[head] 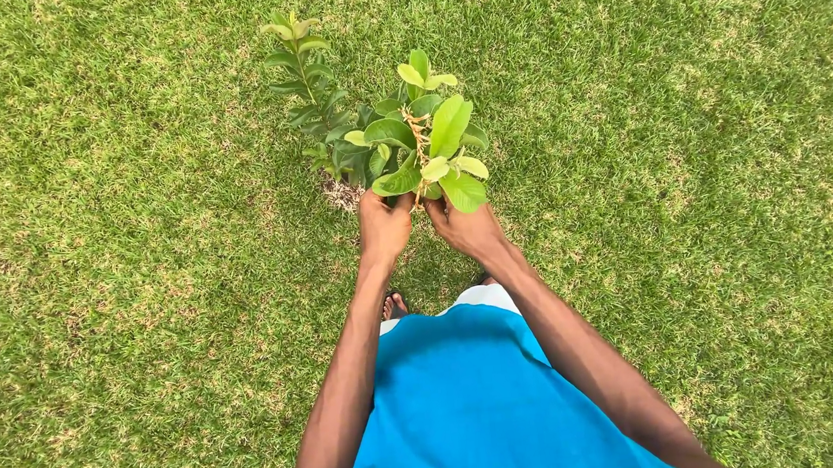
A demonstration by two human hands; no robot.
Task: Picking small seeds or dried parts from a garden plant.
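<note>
Here, both hands are engaged at the base of a young sapling (pixel 419 143) that stands in a lawn (pixel 120 290). The left hand (pixel 384 225) is curled shut around the lower stems and leaves on its side; the fingers are hidden under the foliage, so the exact grip point cannot be told. The right hand (pixel 466 228) is likewise folded in against the lower stem from the opposite side, thumb toward the plant. The 2 hands sit just beside each other, nearly touching.

Position of the plant: upper centre of the view, upright, with 2 main shoots. The taller, darker shoot (pixel 308 83) leans to the left; the broader, light-green cluster stands directly above the hands. A small patch of bare soil (pixel 341 192) shows at the foot of the plant, left of the left hand.

Progress, as a judgement: the sapling appears already rooted in the ground, and no loose cuttings, tools or removed leaves lie on the grass. Work on the lower growth appears to be at an early stage.

A toe (pixel 395 306) shows below the arms, above a blue shirt (pixel 471 400).
</note>
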